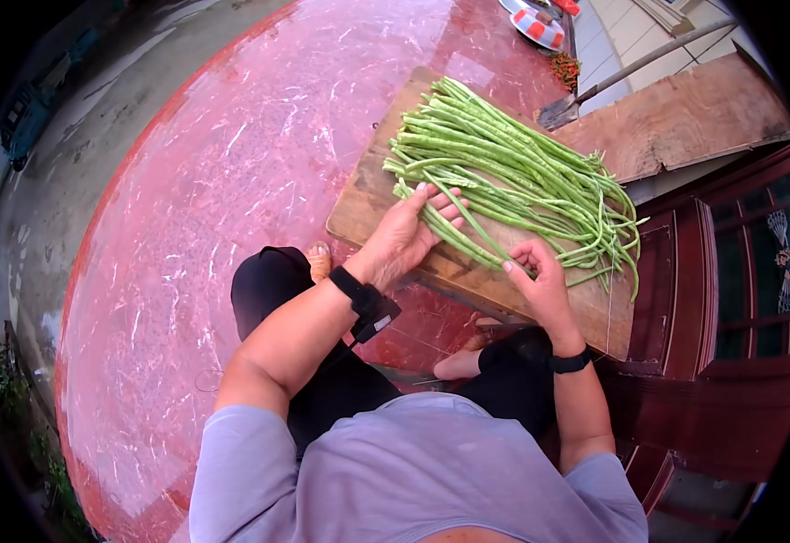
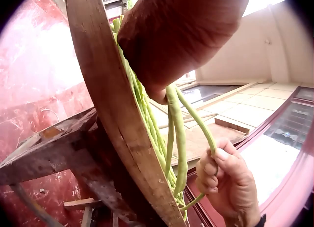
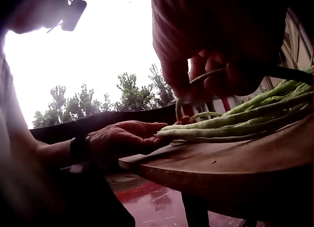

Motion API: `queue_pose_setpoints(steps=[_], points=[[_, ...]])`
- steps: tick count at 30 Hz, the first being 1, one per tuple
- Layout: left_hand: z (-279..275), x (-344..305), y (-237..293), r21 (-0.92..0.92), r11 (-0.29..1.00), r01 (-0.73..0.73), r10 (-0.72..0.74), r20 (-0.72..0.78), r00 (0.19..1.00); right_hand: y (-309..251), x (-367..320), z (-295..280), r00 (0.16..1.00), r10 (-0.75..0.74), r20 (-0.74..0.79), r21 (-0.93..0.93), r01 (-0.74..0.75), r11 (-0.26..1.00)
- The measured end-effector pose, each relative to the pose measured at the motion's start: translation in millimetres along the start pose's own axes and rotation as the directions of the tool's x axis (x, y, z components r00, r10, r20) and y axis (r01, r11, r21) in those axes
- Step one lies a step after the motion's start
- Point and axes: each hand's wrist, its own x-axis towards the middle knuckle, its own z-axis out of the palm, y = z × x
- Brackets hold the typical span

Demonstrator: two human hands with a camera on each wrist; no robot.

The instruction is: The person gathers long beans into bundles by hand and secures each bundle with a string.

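Note:
A bundle of long green beans (image 1: 513, 172) lies across a wooden cutting board (image 1: 368, 204) in front of me. My left hand (image 1: 427, 217) rests with straight fingers on the near cut ends of the beans, at the board's left part. My right hand (image 1: 523, 264) pinches one or two beans near the board's front edge. In the left wrist view the right hand (image 2: 223, 180) curls round a looped bean (image 2: 179, 138) beside the board's rim (image 2: 113, 104). In the right wrist view the left hand (image 3: 122, 136) lies flat against the bean ends (image 3: 206, 131).
The board stands on a low wooden support over a red stone floor (image 1: 232, 181). A wooden plank (image 1: 685, 118) and a long-handled tool (image 1: 562, 109) lie beyond it. A dark red door (image 1: 730, 299) is on the right. My knees and a bare foot (image 1: 320, 261) are below the board.

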Motion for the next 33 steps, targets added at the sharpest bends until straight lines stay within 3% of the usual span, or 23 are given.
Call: queue_pose_setpoints(steps=[5, 8, 11, 14, 17, 20, 23, 27, 30, 33], points=[[0.6, -5.0, -1.4, 0.007, 1.000, -0.021, 0.021, -0.031, 0.999, 11.4, -10.5, -10.3, 0.999, 0.015, -0.036, 0.019, -0.014, 1.000], [-2.4, -2.0, -3.3, 0.078, 0.995, -0.060, 0.065, -0.056, 0.996, 12.3, -9.9, -10.4, 0.999, -0.011, -0.052, -0.086, 0.006, 0.996], [-5.3, -0.8, -2.9, -0.039, 0.995, -0.089, 0.092, 0.082, 0.992, 0.1, -6.0, -7.9, 0.993, -0.099, -0.062, -0.269, 0.079, 0.960], [21.7, -14.0, 3.5, -0.033, 0.995, -0.092, 0.091, -0.034, 0.995, 10.2, 0.5, -4.9, 0.994, -0.081, -0.071, -0.292, 0.057, 0.955], [-0.7, -2.3, -1.6, -0.088, 0.988, -0.125, 0.134, 0.116, 0.984, 7.5, 7.7, -4.2, 0.999, -0.050, 0.002, -0.314, 0.048, 0.948], [-32.5, 12.8, -9.5, -0.060, 0.994, -0.092, 0.097, 0.091, 0.991, 8.6, 21.6, -8.5, 0.995, -0.051, 0.088, -0.374, 0.080, 0.924], [-23.0, 0.9, -7.4, 0.074, 0.997, -0.032, 0.033, -0.007, 0.999, 0.7, 43.5, -3.7, 0.970, -0.245, 0.013, -0.428, 0.227, 0.875], [-9.3, -6.0, -7.2, 0.032, 0.999, -0.025, 0.031, -0.183, 0.983, 8.6, 78.2, 10.9, 0.903, -0.424, 0.064, -0.532, 0.390, 0.751], [-5.8, -8.5, -1.0, 0.039, 0.999, -0.027, 0.034, -0.216, 0.976, 18.5, 94.7, 22.6, 0.927, -0.365, 0.085, -0.588, 0.343, 0.733], [-5.9, -7.6, -0.7, 0.064, 0.998, -0.022, 0.035, -0.214, 0.976, 15.8, 101.2, 30.3, 0.919, -0.394, -0.006, -0.588, 0.315, 0.745]])
